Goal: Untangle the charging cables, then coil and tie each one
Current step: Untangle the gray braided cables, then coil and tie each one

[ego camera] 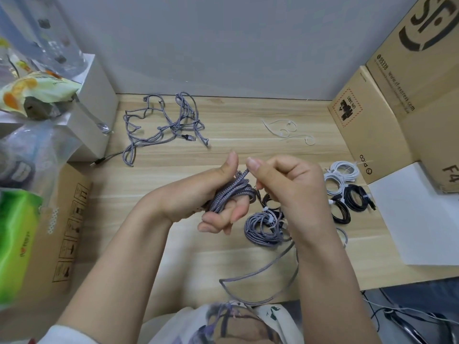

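My left hand (198,192) holds a grey braided cable (231,192) wound in loops around its fingers, thumb raised. My right hand (285,184) pinches the same cable just above the loops; its loose tail (260,271) hangs down over the table's front edge. A tangled heap of grey braided cables (164,122) lies at the back left of the wooden table (248,115). A coiled and tied grey cable (263,227) lies under my hands. Tied white coils (340,175) and black coils (352,197) lie to the right.
Loose white zip ties (288,132) lie at the back centre right. Cardboard boxes (387,100) stand along the right, with a white sheet (417,214) in front of them. A white box (92,105), plastic bags and a green pack (15,244) crowd the left.
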{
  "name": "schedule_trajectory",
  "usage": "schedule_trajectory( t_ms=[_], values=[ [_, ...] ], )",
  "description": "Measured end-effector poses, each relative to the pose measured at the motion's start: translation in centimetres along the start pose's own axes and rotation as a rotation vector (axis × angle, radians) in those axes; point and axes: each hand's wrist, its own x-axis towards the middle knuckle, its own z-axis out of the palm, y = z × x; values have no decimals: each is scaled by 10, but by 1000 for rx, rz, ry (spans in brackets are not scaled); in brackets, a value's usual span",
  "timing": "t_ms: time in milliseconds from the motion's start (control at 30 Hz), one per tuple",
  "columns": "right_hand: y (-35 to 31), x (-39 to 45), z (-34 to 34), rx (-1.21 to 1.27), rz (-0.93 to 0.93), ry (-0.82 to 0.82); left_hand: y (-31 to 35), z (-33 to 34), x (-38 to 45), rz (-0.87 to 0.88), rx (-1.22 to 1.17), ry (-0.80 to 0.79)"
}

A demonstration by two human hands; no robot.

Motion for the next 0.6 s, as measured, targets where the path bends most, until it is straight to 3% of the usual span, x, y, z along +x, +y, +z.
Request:
schedule_trajectory(
  t_ms=[167,400,500,600],
  values=[
    [12,7,-2,-82,45,6,-5,4,0,245,-285,-197],
    [21,13,-1,15,165,-170,1,5,3,492,-627,-277],
    [21,14,0,-7,233,-228,3,8,3,576,-836,-250],
    [26,15,3,-70,306,-252,8,10,3,672,-974,-48]
  ],
)
